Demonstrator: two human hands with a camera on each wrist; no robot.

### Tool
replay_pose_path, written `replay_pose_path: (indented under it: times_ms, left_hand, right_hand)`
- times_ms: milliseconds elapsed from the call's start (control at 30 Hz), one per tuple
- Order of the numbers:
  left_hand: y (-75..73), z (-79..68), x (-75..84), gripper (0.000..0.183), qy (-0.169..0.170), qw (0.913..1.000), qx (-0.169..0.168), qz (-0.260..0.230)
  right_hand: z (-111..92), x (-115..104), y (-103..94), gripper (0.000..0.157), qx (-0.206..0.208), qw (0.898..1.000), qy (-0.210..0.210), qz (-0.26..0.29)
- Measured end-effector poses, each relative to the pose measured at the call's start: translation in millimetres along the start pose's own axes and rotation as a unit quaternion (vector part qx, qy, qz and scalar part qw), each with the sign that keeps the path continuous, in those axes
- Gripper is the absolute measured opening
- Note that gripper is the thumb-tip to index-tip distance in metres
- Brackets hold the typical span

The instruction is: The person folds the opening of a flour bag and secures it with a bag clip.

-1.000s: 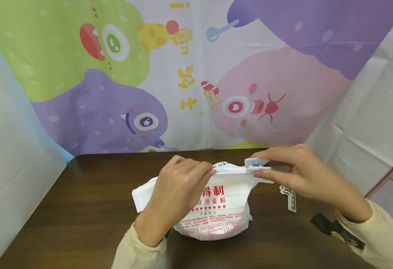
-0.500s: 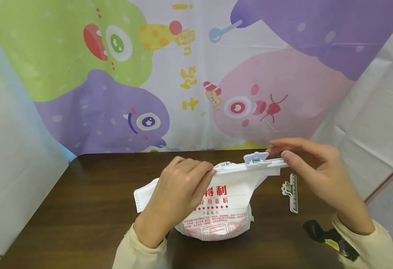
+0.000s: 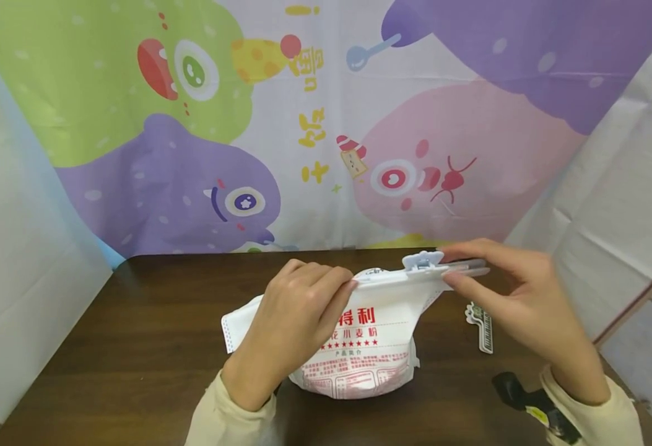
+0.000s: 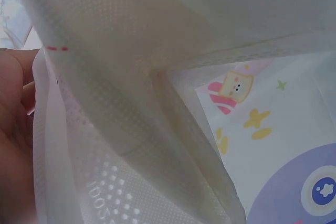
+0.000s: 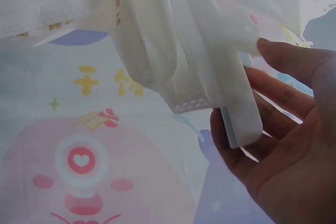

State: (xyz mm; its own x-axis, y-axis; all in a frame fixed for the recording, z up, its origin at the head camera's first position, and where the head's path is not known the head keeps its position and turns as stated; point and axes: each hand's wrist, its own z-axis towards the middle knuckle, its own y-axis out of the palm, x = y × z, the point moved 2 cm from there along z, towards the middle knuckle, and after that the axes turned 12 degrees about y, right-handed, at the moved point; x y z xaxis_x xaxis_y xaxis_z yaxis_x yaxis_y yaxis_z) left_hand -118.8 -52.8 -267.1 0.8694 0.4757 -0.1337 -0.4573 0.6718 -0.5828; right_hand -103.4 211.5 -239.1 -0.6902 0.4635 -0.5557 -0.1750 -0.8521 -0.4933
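A white flour bag (image 3: 359, 347) with red print stands on the table, its top edge gathered in a flat fold. A pale plastic bag clip (image 3: 423, 262) with a flower-shaped tab lies along the right part of that fold. My left hand (image 3: 298, 316) pinches the fold left of the clip; in the left wrist view, the bag's side hides much of this hand. My right hand (image 3: 517, 291) holds the clip near its right end, thumb in front and fingers behind. In the right wrist view, the clip's long bar (image 5: 244, 108) sticks out past the bag's corner.
A second clip (image 3: 483, 328), white with a green picture and ruler-like marks, lies on the dark table (image 3: 136, 371) right of the bag. A cartoon-printed cloth (image 3: 314, 217) hangs behind the table. A black strap (image 3: 532, 402) sits at my right cuff.
My right hand slid right along the clip to its end, then came back left a little. The flower-shaped tab came into fuller view. My left hand kept its pinch on the bag.
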Motion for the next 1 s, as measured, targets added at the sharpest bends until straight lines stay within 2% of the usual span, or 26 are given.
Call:
replay_pose_path:
  times_ms: [267, 633, 867, 1000]
  left_hand:
    - [1.2, -2.5, 1.0, 0.012, -0.011, 0.9998, -0.018, -0.006]
    - [-0.9, -1.3, 2.0, 0.010, -0.007, 0.9993, -0.035, -0.011]
    - [-14.7, -1.7, -2.2, 0.012, -0.021, 0.9978, -0.060, -0.016]
    - [-28.7, -6.4, -7.1, 0.019, -0.051, 0.9942, -0.092, -0.022]
  right_hand:
    - [-3.1, 6.4, 8.0, 0.052, 0.011, 0.998, 0.025, -0.054]
    - [-7.4, 11.4, 6.4, 0.050, 0.015, 0.998, 0.037, -0.039]
    - [-1.8, 15.4, 4.3, 0.050, 0.026, 0.999, 0.021, -0.029]
    - [2.0, 20.3, 3.2, 0.049, 0.029, 0.999, 0.009, -0.027]
